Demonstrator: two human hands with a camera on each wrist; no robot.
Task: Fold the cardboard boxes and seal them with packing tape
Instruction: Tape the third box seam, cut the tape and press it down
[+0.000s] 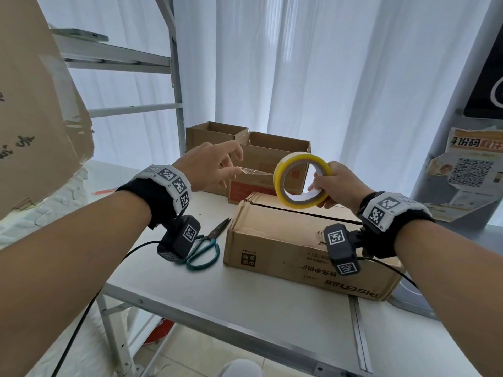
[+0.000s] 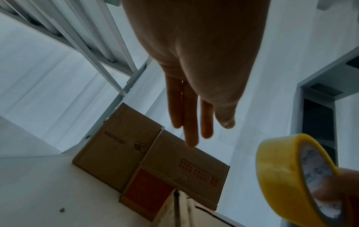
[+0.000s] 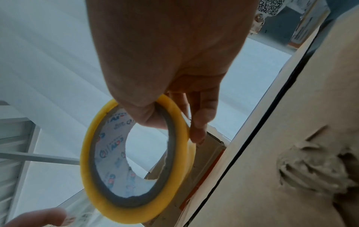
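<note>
My right hand (image 1: pixel 324 186) grips a yellow roll of packing tape (image 1: pixel 304 159) upright, thumb through its core, above the far end of a closed cardboard box (image 1: pixel 285 240). A short clear strip (image 1: pixel 255 171) runs left from the roll to my left hand (image 1: pixel 234 170), which pinches its free end. The box lies on the white table (image 1: pixel 217 295) with a dark seam along its top. In the right wrist view the roll (image 3: pixel 85 153) hangs from my right hand (image 3: pixel 174 119) beside the box (image 3: pixel 272 169). The left wrist view shows my left hand (image 2: pixel 191 122) and the roll (image 2: pixel 277 176).
Two open-topped boxes (image 1: pixel 206 134) (image 1: pixel 261 156) stand behind the closed one. Teal-handled scissors (image 1: pixel 209 240) lie on the table left of it. A big cardboard sheet (image 1: pixel 32 104) leans at the far left beside a metal rack (image 1: pixel 177 77). White curtains hang behind.
</note>
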